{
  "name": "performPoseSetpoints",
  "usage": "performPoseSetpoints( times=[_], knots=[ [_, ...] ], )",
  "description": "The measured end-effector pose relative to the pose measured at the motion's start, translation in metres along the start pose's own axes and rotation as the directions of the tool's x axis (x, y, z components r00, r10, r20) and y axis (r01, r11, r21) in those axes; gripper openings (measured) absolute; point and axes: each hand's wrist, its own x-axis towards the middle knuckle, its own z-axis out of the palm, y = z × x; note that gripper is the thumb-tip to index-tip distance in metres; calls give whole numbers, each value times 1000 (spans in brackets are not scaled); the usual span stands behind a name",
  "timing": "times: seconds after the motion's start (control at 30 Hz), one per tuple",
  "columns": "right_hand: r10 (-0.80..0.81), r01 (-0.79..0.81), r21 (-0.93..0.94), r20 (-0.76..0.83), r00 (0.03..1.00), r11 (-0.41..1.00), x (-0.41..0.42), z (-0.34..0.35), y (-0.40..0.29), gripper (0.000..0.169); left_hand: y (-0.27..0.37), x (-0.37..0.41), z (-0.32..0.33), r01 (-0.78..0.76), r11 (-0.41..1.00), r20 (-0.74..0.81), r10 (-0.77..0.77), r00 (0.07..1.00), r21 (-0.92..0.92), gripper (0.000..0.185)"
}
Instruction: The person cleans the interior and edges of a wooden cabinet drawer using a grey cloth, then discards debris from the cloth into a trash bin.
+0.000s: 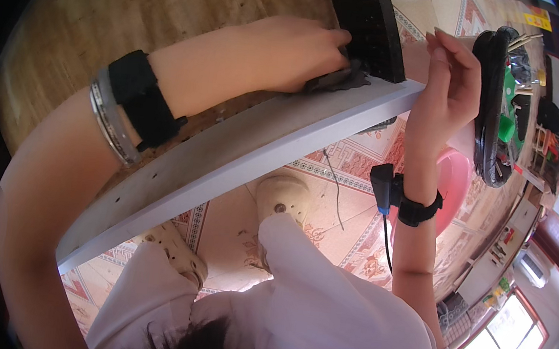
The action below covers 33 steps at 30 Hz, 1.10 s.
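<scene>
My left hand (307, 52) presses a dark cloth (338, 80) into the corner of a wooden board or shelf, its fingers bent around it. Under the forearm spreads the worn brown wood surface (185, 1). A black upright panel (369, 25) meets the white-edged front strip (261, 154) at that corner. Just beyond the strip's right end, my right hand (450, 80) is raised with its fingers loosely curled; nothing shows in it, though the palm is partly hidden. Black straps circle both wrists, and the right one carries a small device with a cable.
Right of my right hand stands a bin with a black liner (491, 105), holding a green bottle (506, 127) and sticks. A pink basin (452, 187) is behind my right forearm. A dark string (334, 190) lies on the patterned tile floor near my shoes. A window is at lower right.
</scene>
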Motion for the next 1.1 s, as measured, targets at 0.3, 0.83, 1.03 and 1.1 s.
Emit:
performPoseSetpoints(
  times=[0.3, 0.83, 1.03, 1.1],
  knots=[
    [161, -164, 188, 29, 986, 968, -10, -1, 15, 16, -3, 12, -2, -40, 999, 7, 40, 999, 25, 35],
    [161, -167, 206, 50, 986, 964, -10, -2, 16, 16, 11, 14, 3, -147, 947, 56, 137, 989, 287, 15],
    [149, -159, 210, 59, 987, 965, -10, -2, 17, 16, 2, 10, -6, -143, 979, 76, 133, 988, 147, 20],
    [152, -162, 204, 60, 987, 966, -9, -2, 16, 16, 2, 12, -6, -144, 977, 89, 132, 987, 158, 23]
  ],
)
